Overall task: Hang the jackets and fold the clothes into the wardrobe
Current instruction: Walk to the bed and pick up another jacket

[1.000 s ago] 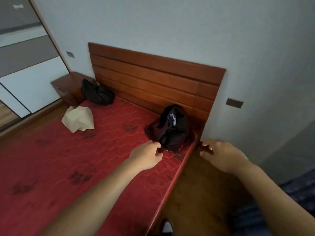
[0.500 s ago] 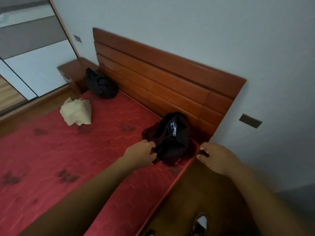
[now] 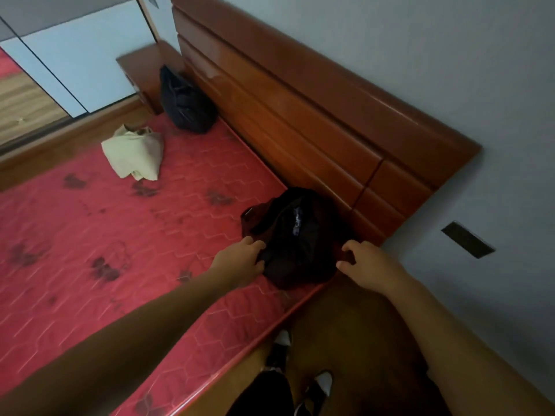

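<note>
A crumpled black jacket (image 3: pixel 300 235) with a dark red lining lies on the red mattress (image 3: pixel 120 235), at its near corner against the wooden headboard (image 3: pixel 300 115). My left hand (image 3: pixel 240 259) pinches the bundle's left edge between thumb and fingers. At the right edge, my right hand (image 3: pixel 366 265) has its fingertips touching the cloth, thumb and fingers apart. A second black garment (image 3: pixel 186 103) sits at the far end of the headboard. A cream garment (image 3: pixel 135 154) lies crumpled on the mattress near it.
A wooden nightstand (image 3: pixel 144 64) stands beyond the far black garment, with sliding wardrobe doors (image 3: pixel 75 55) behind it. The grey wall (image 3: pixel 450 85) with a dark switch plate (image 3: pixel 467 240) runs on the right. My shoes (image 3: pixel 315 385) stand on the wooden floor beside the bed.
I have stepped closer and both hands have moved forward onto the near black jacket. The left hand now holds its left edge and the right hand has reached its right edge.
</note>
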The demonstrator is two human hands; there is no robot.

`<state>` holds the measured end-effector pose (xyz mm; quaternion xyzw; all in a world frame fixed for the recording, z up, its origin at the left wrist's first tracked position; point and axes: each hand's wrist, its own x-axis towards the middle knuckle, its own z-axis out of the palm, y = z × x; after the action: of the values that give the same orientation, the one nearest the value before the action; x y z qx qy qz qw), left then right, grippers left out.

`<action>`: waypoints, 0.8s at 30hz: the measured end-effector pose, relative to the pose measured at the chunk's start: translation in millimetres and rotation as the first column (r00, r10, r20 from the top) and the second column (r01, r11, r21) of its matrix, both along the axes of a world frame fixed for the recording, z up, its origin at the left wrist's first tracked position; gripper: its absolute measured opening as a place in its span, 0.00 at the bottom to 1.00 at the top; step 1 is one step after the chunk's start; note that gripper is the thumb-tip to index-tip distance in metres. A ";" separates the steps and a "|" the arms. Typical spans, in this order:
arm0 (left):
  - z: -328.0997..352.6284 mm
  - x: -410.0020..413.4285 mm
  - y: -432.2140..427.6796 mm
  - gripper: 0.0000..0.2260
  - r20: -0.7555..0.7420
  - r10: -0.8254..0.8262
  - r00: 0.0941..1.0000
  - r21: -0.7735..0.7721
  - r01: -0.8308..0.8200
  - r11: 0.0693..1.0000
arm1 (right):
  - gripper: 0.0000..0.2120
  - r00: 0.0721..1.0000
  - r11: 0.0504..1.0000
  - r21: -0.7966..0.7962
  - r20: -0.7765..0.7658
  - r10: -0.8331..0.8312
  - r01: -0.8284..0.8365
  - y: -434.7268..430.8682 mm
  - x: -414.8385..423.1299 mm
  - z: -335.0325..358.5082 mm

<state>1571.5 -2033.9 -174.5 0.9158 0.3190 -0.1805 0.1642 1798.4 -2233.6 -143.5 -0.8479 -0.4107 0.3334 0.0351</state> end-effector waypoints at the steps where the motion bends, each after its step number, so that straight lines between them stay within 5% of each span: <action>1: -7.9 9.8 6.1 0.22 -0.006 0.012 1.000 -0.005 -0.012 1.000 | 0.26 1.000 1.000 -0.015 -0.016 0.011 -0.011 8.7 9.6 -9.1; 10: -104.2 92.3 76.8 0.33 -0.065 0.076 0.995 -0.034 -0.079 0.996 | 0.29 0.991 0.994 -0.114 -0.130 -0.017 0.002 99.1 77.9 -114.6; 20: -231.0 143.4 143.3 0.48 -0.241 0.244 0.939 -0.029 -0.258 0.966 | 0.46 0.928 0.948 -0.154 -0.212 -0.308 0.279 190.2 109.0 -241.5; 24: -257.7 154.6 153.8 0.40 -0.219 0.276 0.936 0.015 -0.279 0.960 | 0.43 0.880 0.890 -0.179 -0.160 -0.448 0.421 206.3 108.7 -275.1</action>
<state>1726.0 -1880.1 -432.2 0.8348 0.4597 -0.2578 0.1593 1907.1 -2027.3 -418.6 -0.8815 -0.1801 0.4269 0.0907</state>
